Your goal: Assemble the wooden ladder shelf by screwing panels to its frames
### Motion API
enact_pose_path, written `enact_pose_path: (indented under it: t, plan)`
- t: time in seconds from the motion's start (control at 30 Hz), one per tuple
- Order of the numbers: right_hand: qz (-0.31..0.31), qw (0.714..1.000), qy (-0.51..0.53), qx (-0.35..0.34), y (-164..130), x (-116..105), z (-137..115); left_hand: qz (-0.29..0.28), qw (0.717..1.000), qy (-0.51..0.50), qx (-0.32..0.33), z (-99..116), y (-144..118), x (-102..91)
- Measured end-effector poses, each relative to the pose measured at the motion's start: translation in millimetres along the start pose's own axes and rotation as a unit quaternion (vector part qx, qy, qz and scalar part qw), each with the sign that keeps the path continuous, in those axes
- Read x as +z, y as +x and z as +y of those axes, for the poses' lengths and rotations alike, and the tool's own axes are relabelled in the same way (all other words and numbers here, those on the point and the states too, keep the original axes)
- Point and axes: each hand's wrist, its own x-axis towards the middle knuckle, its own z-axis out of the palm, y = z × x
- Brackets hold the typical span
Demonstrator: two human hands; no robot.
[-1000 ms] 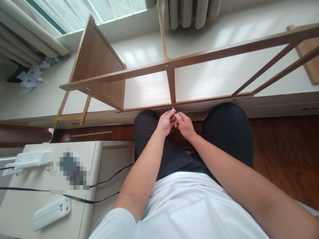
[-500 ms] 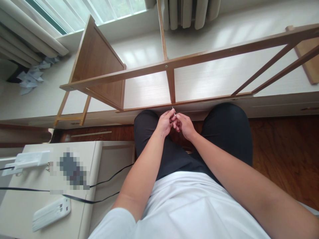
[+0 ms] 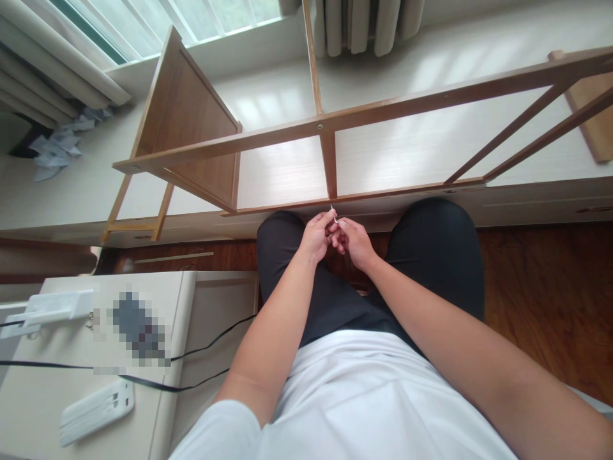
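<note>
My left hand (image 3: 316,237) and my right hand (image 3: 353,241) meet between my knees, fingertips together. Between them they pinch a small thin metal piece (image 3: 333,213), perhaps a screw or a small key; it is too small to tell. Just beyond the fingers lies a brown wooden shelf frame (image 3: 330,160) on its side on a pale raised platform (image 3: 407,153). The hands sit right below the frame's near rail and its middle upright. My dark trousers and white shirt fill the lower middle.
A cream cabinet (image 3: 182,332) at lower left carries white power strips (image 3: 96,404) and a black cable (image 3: 201,348). Loose wooden board (image 3: 591,108) at far right. Crumpled paper (image 3: 57,147) lies near curtains at upper left. A radiator (image 3: 364,22) is under the window. Dark wood floor at right.
Almost nothing has changed. The fingers of both hands shifted slightly around the small metal piece, and the view drifted a little.
</note>
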Motion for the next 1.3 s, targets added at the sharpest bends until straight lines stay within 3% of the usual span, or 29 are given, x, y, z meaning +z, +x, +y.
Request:
enact_pose_path:
  t: [0.47, 0.8, 1.3]
  plan:
    - [0.034, 0.997, -0.068, -0.034, -1.5, 2.0, -0.2, 0.048, 0.998, -0.023, -0.013, 2.6, -0.6, 2.7]
    - [0.074, 0.989, -0.105, -0.075, 0.6, 3.9, -1.0, 0.044, 0.999, -0.01, -0.007, 6.1, -3.2, 7.0]
    - [0.075, 0.985, -0.122, -0.094, 2.0, 3.8, -1.6, 0.036, 0.999, 0.014, 0.019, 5.7, -3.4, 7.8]
